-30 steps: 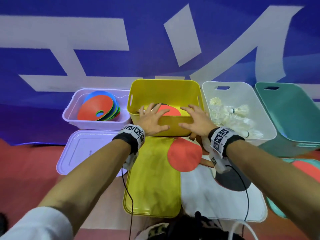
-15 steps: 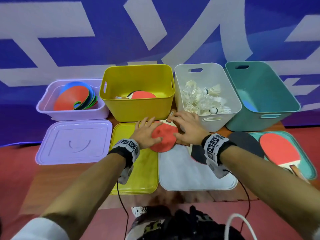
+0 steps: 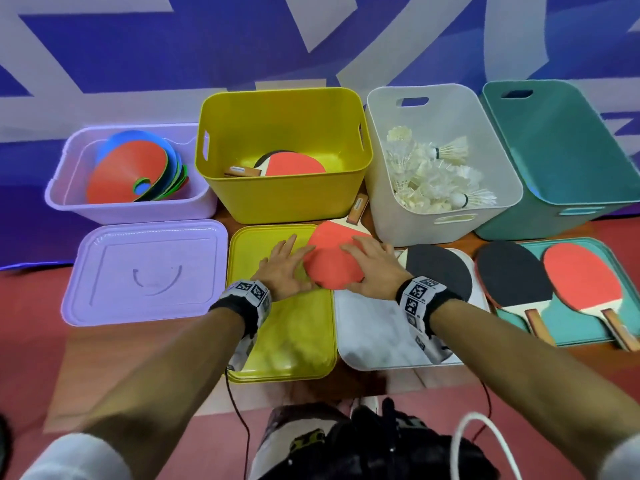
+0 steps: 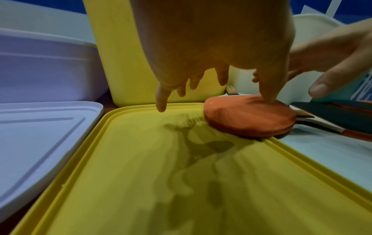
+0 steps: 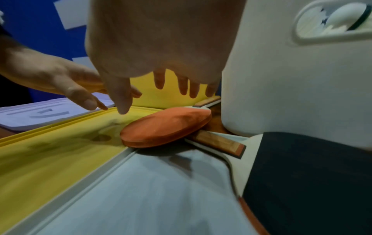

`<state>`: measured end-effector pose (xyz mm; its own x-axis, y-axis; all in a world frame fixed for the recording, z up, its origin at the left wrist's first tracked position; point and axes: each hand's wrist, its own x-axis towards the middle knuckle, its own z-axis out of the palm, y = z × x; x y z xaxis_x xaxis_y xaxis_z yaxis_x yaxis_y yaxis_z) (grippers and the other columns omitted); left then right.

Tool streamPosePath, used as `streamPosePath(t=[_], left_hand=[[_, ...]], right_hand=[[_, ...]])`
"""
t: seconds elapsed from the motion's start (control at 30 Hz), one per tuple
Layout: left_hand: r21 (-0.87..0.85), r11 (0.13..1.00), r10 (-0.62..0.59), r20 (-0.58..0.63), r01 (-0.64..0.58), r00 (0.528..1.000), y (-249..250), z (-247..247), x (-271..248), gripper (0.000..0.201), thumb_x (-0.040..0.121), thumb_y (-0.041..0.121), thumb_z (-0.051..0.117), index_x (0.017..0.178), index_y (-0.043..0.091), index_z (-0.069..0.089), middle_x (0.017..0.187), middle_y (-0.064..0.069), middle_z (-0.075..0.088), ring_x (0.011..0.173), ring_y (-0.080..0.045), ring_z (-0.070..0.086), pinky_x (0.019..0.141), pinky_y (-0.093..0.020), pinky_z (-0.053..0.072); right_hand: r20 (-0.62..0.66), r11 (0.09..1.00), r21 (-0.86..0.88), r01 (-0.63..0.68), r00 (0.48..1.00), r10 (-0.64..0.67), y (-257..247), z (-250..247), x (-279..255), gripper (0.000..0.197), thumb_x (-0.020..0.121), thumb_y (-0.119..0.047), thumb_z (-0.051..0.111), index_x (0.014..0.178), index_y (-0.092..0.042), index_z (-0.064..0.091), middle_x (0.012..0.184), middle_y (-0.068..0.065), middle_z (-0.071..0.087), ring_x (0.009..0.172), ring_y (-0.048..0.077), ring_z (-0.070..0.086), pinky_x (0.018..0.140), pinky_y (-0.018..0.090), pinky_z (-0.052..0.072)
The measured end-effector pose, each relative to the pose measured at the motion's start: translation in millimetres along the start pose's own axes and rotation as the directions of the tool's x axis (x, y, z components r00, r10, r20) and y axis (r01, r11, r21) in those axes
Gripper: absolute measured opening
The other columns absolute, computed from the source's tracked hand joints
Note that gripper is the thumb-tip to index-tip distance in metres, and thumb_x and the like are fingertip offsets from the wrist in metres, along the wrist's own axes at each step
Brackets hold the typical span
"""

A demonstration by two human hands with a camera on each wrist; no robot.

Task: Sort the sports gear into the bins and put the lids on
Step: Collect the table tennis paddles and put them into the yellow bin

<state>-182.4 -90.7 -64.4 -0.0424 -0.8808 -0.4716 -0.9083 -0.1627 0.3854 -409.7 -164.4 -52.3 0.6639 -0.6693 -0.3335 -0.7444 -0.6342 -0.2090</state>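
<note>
A red-faced paddle (image 3: 332,263) is seen at frame centre in the head view, laid across the seam between the yellow lid (image 3: 280,337) and the white lid (image 3: 374,334), its wooden handle (image 3: 357,210) pointing toward the gap between the yellow bin (image 3: 282,199) and the white bin (image 3: 391,216). It is flanked by both hands. The left hand (image 3: 284,270) is spread flat, fingers straight, with the thumb tip set on the red face in the left wrist view; nothing is gripped. The right hand (image 3: 372,268) is likewise spread with fingers extended over the paddle's right edge; its grip is open and whether the rubber is touched cannot be told. A black-faced paddle (image 3: 438,271) lies just right of that hand on the white lid. Another paddle (image 3: 291,164) lies inside the yellow bin. Shuttlecocks (image 3: 433,174) fill the white bin. At left, coloured discs (image 3: 135,171) sit in the lilac bin (image 3: 131,211), with the lilac lid (image 3: 145,271) below. At right, two paddles (image 3: 550,282) rest on the teal lid (image 3: 585,327) below the teal bin (image 3: 561,140).
</note>
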Motion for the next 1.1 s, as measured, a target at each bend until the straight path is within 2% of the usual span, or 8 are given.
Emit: streamPosePath(t=[0.13, 0.4, 0.5, 0.6, 0.7, 0.8, 0.97, 1.1], left_hand=[[-0.034, 0.999, 0.015, 0.05, -0.013, 0.999, -15.7, 6.7, 8.9, 0.094, 0.08, 0.068, 0.062, 0.152, 0.046, 0.007, 0.164, 0.001, -0.008, 0.15, -0.028, 0.006, 0.114, -0.06, 0.023], [-0.079, 0.996, 0.052, 0.116, -0.042, 0.992, -27.3, 16.7, 13.9, 0.098, 0.079, 0.066, 0.064, 0.151, 0.048, 0.0, 0.162, 0.009, 0.012, 0.148, -0.025, 0.01, 0.111, -0.061, 0.021], [-0.094, 0.994, 0.071, 0.124, -0.059, 0.99, -29.4, 15.1, 13.3, 0.101, 0.078, 0.066, 0.065, 0.152, 0.046, -0.001, 0.163, 0.008, 0.013, 0.148, -0.027, 0.009, 0.111, -0.062, 0.019], [-0.088, 0.994, 0.07, 0.097, -0.061, 0.993, -29.4, 16.0, 12.5, 0.104, 0.075, 0.071, 0.064, 0.152, 0.044, 0.0, 0.162, 0.005, 0.013, 0.146, -0.026, 0.014, 0.111, -0.059, 0.021], [-0.083, 0.996, 0.05, 0.073, -0.044, 0.996, -29.9, 19.7, 11.5, 0.111, 0.068, 0.08, 0.061, 0.152, 0.042, -0.001, 0.162, 0.001, 0.012, 0.145, -0.025, 0.017, 0.111, -0.058, 0.022], [-0.035, 0.999, 0.032, 0.083, -0.029, 0.996, -26.2, 24.7, 12.3, 0.119, 0.064, 0.085, 0.059, 0.152, 0.041, -0.007, 0.163, -0.003, 0.0, 0.147, -0.029, 0.01, 0.112, -0.06, 0.019], [0.107, 0.994, -0.011, 0.088, 0.002, 0.996, -9.2, 37.4, 15.5, 0.132, 0.054, 0.091, 0.058, 0.152, 0.037, -0.012, 0.158, -0.007, -0.027, 0.146, -0.037, 0.001, 0.109, -0.069, 0.016], [0.174, 0.984, -0.049, 0.075, 0.035, 0.996, -3.4, 40.5, 18.4, 0.134, 0.055, 0.091, 0.058, 0.152, 0.035, -0.016, 0.157, -0.013, -0.027, 0.144, -0.04, 0.005, 0.105, -0.071, 0.019]], right_hand=[[0.095, 0.988, -0.046, -0.147, 0.984, 0.151, 0.3, 16.5, 16.6, 0.107, 0.073, -0.073, 0.062, 0.154, -0.026, 0.01, 0.159, 0.015, 0.001, 0.147, 0.031, -0.001, 0.113, 0.054, 0.013], [0.15, 0.958, 0.004, -0.286, 0.948, 0.282, -5.5, 29.1, 26.8, 0.124, 0.066, -0.075, 0.068, 0.156, -0.024, -0.001, 0.16, 0.017, -0.018, 0.147, 0.039, -0.013, 0.115, 0.057, 0.014], [0.1, 0.949, 0.089, -0.303, 0.951, 0.294, -8.7, 26.0, 26.5, 0.12, 0.067, -0.073, 0.069, 0.155, -0.024, 0.004, 0.161, 0.017, -0.006, 0.147, 0.038, 0.002, 0.115, 0.053, 0.018], [0.033, 0.932, 0.225, -0.283, 0.958, 0.283, -4.5, 27.1, 22.0, 0.108, 0.068, -0.072, 0.068, 0.152, -0.029, 0.016, 0.154, 0.01, 0.021, 0.139, 0.033, 0.025, 0.111, 0.05, 0.03], [0.031, 0.915, 0.351, -0.199, 0.979, 0.201, 4.9, 29.9, 10.1, 0.091, 0.07, -0.063, 0.068, 0.147, -0.034, 0.029, 0.141, 0.005, 0.042, 0.127, 0.028, 0.044, 0.102, 0.048, 0.041], [0.047, 0.929, 0.351, -0.117, 0.993, 0.107, 11.4, 25.4, 1.4, 0.079, 0.075, -0.051, 0.068, 0.144, -0.037, 0.032, 0.133, 0.002, 0.053, 0.119, 0.025, 0.053, 0.097, 0.043, 0.046], [0.034, 0.983, 0.169, -0.071, 0.997, 0.066, 13.6, 22.2, 6.0, 0.085, 0.073, -0.045, 0.062, 0.149, -0.021, 0.031, 0.146, 0.009, 0.038, 0.132, 0.031, 0.04, 0.105, 0.045, 0.036], [0.075, 0.979, 0.096, -0.181, 0.982, 0.174, 8.0, 26.7, 13.0, 0.101, 0.078, -0.056, 0.071, 0.154, -0.016, 0.018, 0.157, 0.011, 0.019, 0.144, 0.03, 0.02, 0.112, 0.052, 0.024]])
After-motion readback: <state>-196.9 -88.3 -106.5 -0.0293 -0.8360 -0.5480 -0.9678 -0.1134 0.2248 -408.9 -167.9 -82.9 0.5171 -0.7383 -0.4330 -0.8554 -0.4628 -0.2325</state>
